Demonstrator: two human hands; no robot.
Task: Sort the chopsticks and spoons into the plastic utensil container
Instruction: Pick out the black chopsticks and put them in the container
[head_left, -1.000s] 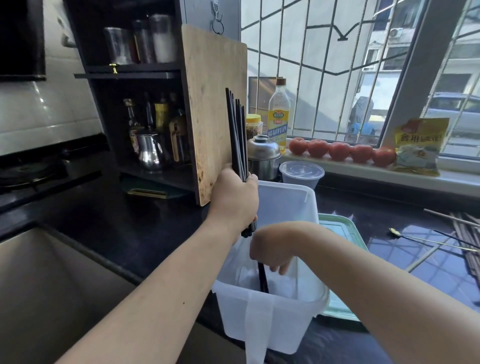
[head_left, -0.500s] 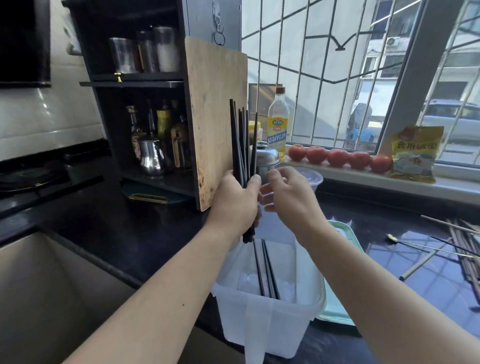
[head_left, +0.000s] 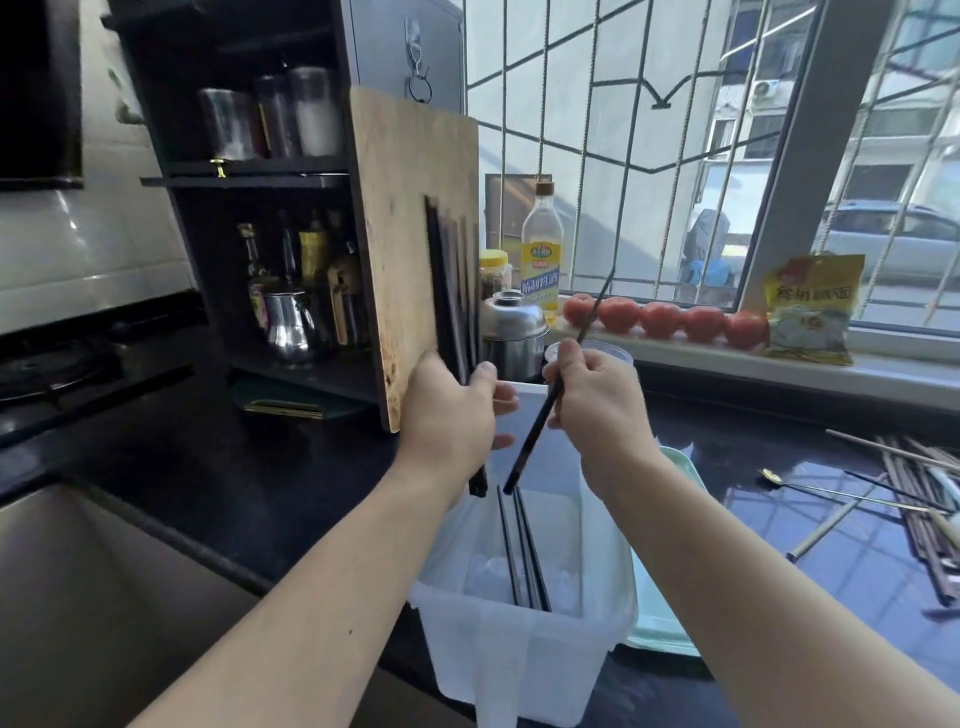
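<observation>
My left hand (head_left: 451, 415) grips an upright bundle of black chopsticks (head_left: 453, 291) above the translucent white plastic utensil container (head_left: 524, 654). My right hand (head_left: 597, 400) pinches a single black chopstick (head_left: 530, 444), tilted, with its lower tip just over the container's opening. Several black chopsticks (head_left: 522, 556) lean inside the container. More chopsticks (head_left: 919, 499) and a gold spoon (head_left: 810, 491) lie on the dark counter at the far right.
A wooden cutting board (head_left: 415, 218) leans against the black shelf just behind my left hand. A pale green lid (head_left: 675, 597) lies right of the container. A steel pot (head_left: 511, 332), an oil bottle (head_left: 542, 249), tomatoes (head_left: 660, 319) and a sink (head_left: 93, 597) surround the area.
My right hand came up out of the container, reached the bundle and has drawn one chopstick away from it, tilting it down toward the container. My left hand stays in place.
</observation>
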